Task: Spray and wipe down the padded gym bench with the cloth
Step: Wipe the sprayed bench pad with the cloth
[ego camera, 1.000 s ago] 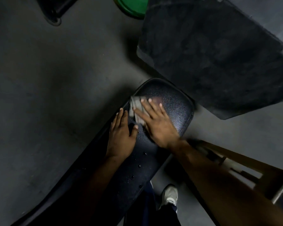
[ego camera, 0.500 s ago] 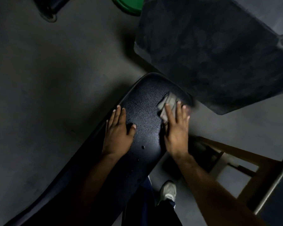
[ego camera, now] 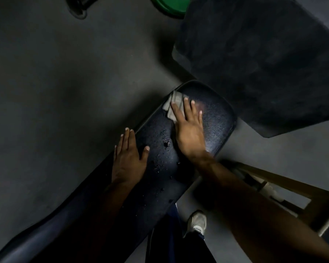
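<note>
The black padded gym bench (ego camera: 215, 122) runs from the lower left to its rounded end at mid-frame, with droplets of liquid on its surface. A grey folded cloth (ego camera: 174, 105) lies at the bench end's left edge. My right hand (ego camera: 189, 128) presses flat on the cloth with straight fingers, covering its lower part. Flat on the bench's left side, a little nearer to me, rests my left hand (ego camera: 128, 156), fingers straight, holding nothing. No spray bottle is in view.
A large dark mat-like slab (ego camera: 264, 59) lies just beyond the bench end. A green round object (ego camera: 169, 4) sits at the top edge. A wooden and metal frame (ego camera: 292, 194) stands at the right. My shoe (ego camera: 197, 223) is on the grey floor below.
My right hand has swept the cloth from the bench end's right edge back across to its left edge. My left hand has stayed flat in place on the bench.
</note>
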